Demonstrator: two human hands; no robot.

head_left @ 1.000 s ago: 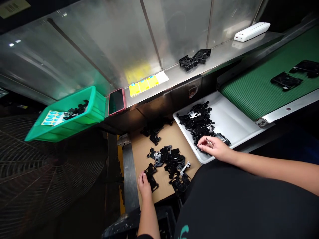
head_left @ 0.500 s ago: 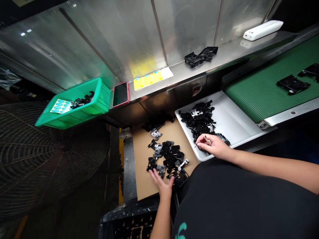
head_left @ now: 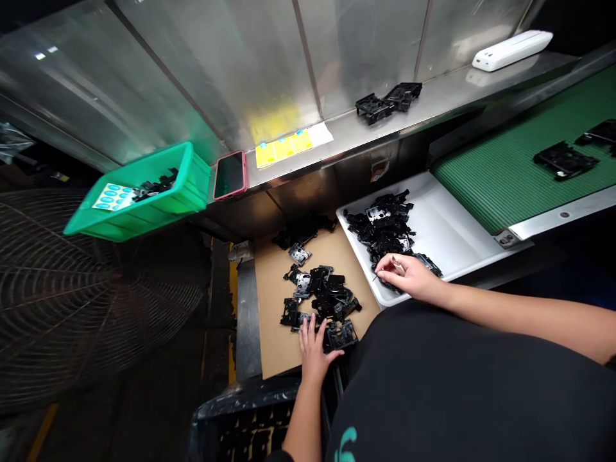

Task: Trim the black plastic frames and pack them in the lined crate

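Observation:
My left hand (head_left: 314, 346) lies with fingers spread on the near edge of a heap of black plastic parts (head_left: 321, 296) on a brown cardboard sheet (head_left: 274, 333). My right hand (head_left: 407, 276) rests on the near corner of a white tray (head_left: 447, 224), fingers pinched on a thin pointed tool, next to the tray's own pile of black parts (head_left: 385, 228).
A green conveyor belt (head_left: 510, 173) at right carries black parts (head_left: 561, 159). On the steel shelf lie two black parts (head_left: 387, 99), a white device (head_left: 513, 50), yellow labels (head_left: 289, 146) and a pink phone (head_left: 230, 175). A green bin (head_left: 144, 196) sits at left; a fan grille (head_left: 72, 295) below it.
My left hand has let go of a part at the cardboard's left and moved right onto the heap's near edge. My right hand has stayed on the tray corner.

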